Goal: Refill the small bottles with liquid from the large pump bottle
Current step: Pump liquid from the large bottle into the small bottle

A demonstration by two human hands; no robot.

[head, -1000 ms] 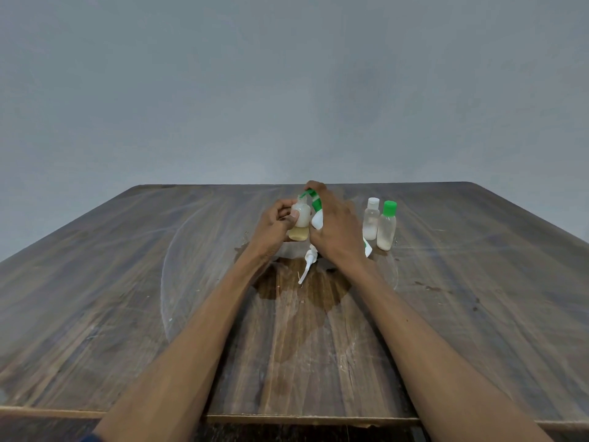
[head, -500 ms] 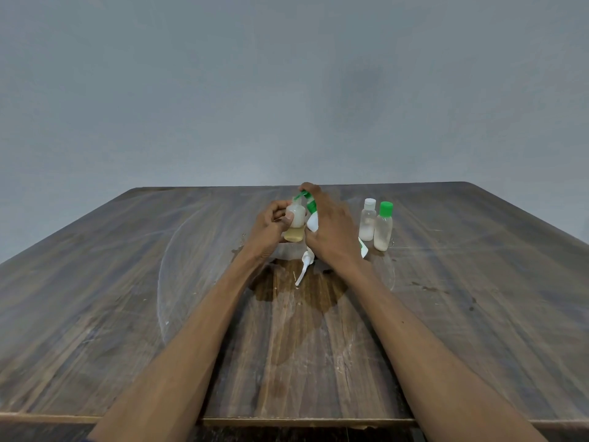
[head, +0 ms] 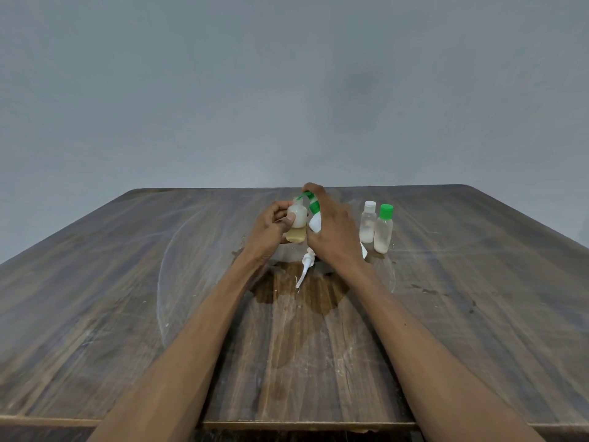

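Note:
My left hand (head: 272,226) grips a small clear bottle (head: 297,223), uncapped, with yellowish liquid at its bottom. My right hand (head: 331,229) is wrapped around the large white pump bottle (head: 315,223), its index finger on the green pump head (head: 306,196); the nozzle sits over the small bottle's mouth. Most of the pump bottle is hidden behind my hand. Two more small bottles stand to the right, one with a white cap (head: 367,226), one with a green cap (head: 383,229), both holding some white liquid.
A white pump insert with a dip tube (head: 304,267) lies on the wooden table (head: 127,282) just in front of my hands, over a dark wet patch (head: 299,291). A grey wall stands behind the table.
Both hands with the two bottles have stayed together, shifting only slightly left in view. No visible change in grip.

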